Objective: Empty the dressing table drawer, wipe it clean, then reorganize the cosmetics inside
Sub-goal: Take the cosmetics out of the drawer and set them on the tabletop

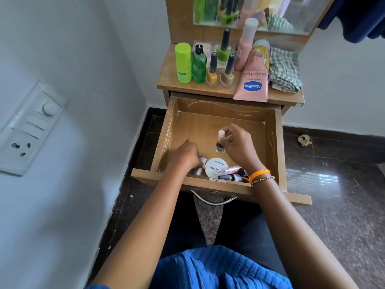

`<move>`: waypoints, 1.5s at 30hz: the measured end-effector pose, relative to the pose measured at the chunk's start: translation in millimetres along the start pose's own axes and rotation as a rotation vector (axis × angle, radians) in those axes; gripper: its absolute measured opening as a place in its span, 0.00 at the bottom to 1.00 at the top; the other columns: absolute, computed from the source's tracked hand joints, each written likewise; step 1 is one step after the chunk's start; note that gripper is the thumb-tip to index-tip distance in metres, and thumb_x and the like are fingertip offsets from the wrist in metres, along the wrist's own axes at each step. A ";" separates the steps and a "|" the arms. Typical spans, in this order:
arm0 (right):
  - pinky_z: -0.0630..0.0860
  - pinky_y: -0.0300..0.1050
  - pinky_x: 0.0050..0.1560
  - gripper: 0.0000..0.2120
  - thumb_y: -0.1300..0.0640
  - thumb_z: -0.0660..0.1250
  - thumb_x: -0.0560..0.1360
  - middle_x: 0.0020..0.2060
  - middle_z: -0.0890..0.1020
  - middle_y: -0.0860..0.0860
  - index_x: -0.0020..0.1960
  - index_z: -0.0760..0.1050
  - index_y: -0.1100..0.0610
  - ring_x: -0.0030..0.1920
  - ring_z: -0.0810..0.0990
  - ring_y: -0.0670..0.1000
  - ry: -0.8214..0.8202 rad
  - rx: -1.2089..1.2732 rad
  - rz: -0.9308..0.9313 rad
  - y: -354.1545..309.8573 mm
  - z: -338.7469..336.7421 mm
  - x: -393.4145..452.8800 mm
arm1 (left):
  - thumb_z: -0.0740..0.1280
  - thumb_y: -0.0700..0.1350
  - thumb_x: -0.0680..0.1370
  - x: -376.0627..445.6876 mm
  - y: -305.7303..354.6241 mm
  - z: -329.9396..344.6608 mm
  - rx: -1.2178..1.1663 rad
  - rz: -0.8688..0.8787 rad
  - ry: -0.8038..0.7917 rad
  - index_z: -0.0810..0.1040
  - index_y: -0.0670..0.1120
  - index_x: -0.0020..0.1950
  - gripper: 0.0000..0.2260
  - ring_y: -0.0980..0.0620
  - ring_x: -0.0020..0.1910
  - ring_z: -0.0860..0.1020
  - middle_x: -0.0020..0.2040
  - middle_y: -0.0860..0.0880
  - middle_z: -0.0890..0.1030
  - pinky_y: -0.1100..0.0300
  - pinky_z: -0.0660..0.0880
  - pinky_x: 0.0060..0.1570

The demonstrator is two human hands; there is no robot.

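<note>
**Drawer nearly emptied or being refilled, both hands are in it**

The dressing table (pixel 277 99) holds the crowd: along its top stand a green can (pixel 183 63), a green bottle (pixel 199 66), three nail polishes, a pink spray bottle (pixel 245 44) and, lying at the front right edge, a pink lotion tube (pixel 252 80), with a checked cloth (pixel 284 69) folded at the right edge. Below it, the drawer (pixel 277 142) is pulled wide open, its back half bare wood.

Down at the drawer's front edge sits a small huddle: a round white nail polish remover tub (pixel 215 166), a pink tube (pixel 231 169) and a dark polish bottle (pixel 230 177) lying beside it. The left hand (pixel 186 154) is curled down into the front left corner, fingers on a small silvery item (pixel 198 170) I cannot identify; whether it truly grips it, I cannot tell. The right hand (pixel 237 146) pinches a dark nail polish bottle (pixel 220 146) by its white cap, upright, just at the drawer floor mid-drawer.

My read: with the cloth folded away, this looks like the reorganizing step, though it could be emptying. The next move calls for standing the bottle steady and clearing the wrist past the front huddle without toppling it. A scrap of paper (pixel 304 140) lies on the floor, right.
</note>
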State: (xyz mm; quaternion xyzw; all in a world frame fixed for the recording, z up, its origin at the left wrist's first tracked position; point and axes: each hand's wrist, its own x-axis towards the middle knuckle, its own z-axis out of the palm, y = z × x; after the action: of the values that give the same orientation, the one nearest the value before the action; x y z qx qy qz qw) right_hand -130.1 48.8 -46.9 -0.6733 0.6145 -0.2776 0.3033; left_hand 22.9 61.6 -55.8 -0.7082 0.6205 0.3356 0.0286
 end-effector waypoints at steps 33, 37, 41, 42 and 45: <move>0.75 0.49 0.35 0.05 0.60 0.60 0.77 0.47 0.76 0.53 0.51 0.72 0.59 0.38 0.76 0.56 -0.026 -0.194 -0.352 -1.5 6.1 -4.8 | 0.66 0.35 0.76 46.6 -5.1 -130.7 -0.874 0.217 0.921 0.73 0.40 0.56 0.10 0.54 0.50 0.77 0.54 0.46 0.80 0.66 0.71 0.49; 0.75 0.47 0.36 0.06 0.61 0.60 0.77 0.48 0.77 0.53 0.52 0.73 0.59 0.38 0.77 0.55 -0.033 -0.200 -0.337 1.1 4.5 -6.2 | 0.66 0.34 0.75 59.7 -1.1 -132.3 -0.845 0.177 0.909 0.72 0.38 0.58 0.12 0.53 0.51 0.78 0.56 0.45 0.79 0.73 0.69 0.45; 0.77 0.48 0.37 0.06 0.62 0.61 0.77 0.49 0.78 0.54 0.53 0.73 0.59 0.40 0.78 0.55 -0.030 -0.181 -0.309 2.6 3.5 -5.4 | 0.66 0.31 0.74 61.3 1.7 -137.0 -0.830 0.172 0.906 0.74 0.37 0.57 0.12 0.54 0.48 0.76 0.53 0.44 0.79 0.79 0.70 0.37; 0.77 0.47 0.37 0.06 0.63 0.61 0.77 0.49 0.78 0.54 0.53 0.73 0.59 0.40 0.77 0.54 -0.033 -0.175 -0.302 1.9 3.8 -5.3 | 0.66 0.31 0.74 61.3 1.8 -137.0 -0.822 0.170 0.903 0.74 0.36 0.57 0.12 0.55 0.47 0.75 0.54 0.44 0.79 0.79 0.70 0.37; 0.73 0.40 0.38 0.07 0.64 0.61 0.76 0.49 0.78 0.54 0.53 0.74 0.60 0.40 0.75 0.50 -0.040 -0.143 -0.282 0.9 4.5 -4.4 | 0.66 0.31 0.74 60.2 -0.4 -134.2 -0.814 0.154 0.890 0.74 0.38 0.59 0.14 0.56 0.50 0.75 0.55 0.45 0.79 0.79 0.70 0.39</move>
State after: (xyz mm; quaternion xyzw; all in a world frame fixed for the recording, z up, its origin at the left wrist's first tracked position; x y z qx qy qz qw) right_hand -127.7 53.4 -50.6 -0.7782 0.5260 -0.2596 0.2245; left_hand 82.5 -51.4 17.1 -0.6876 0.4440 0.2187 -0.5313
